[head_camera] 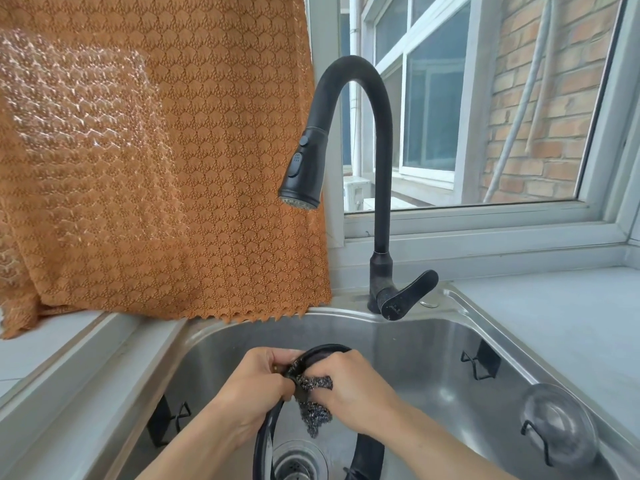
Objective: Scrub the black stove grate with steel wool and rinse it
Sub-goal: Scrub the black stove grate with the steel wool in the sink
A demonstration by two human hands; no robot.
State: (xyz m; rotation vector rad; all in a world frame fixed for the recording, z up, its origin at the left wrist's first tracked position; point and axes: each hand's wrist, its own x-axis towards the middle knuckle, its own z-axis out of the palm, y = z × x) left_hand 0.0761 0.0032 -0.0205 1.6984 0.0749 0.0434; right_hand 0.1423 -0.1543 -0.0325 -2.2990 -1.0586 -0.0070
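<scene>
The black stove grate (264, 441), a round ring, is held upright over the steel sink (433, 344). My left hand (252, 393) grips its upper left rim. My right hand (353, 389) holds a grey wad of steel wool (313, 407) pressed against the rim between both hands. The ring's top arc shows above my fingers and its lower part drops out of the bottom of the view. No water runs from the black tap (349, 161).
The tap's lever (408, 296) points right at the sink's back edge. The drain strainer (298, 459) lies under the grate. Black clips hang on the sink walls, and a round suction hook (557, 427) is on the right wall. An orange knitted cloth (156, 168) hangs at the left.
</scene>
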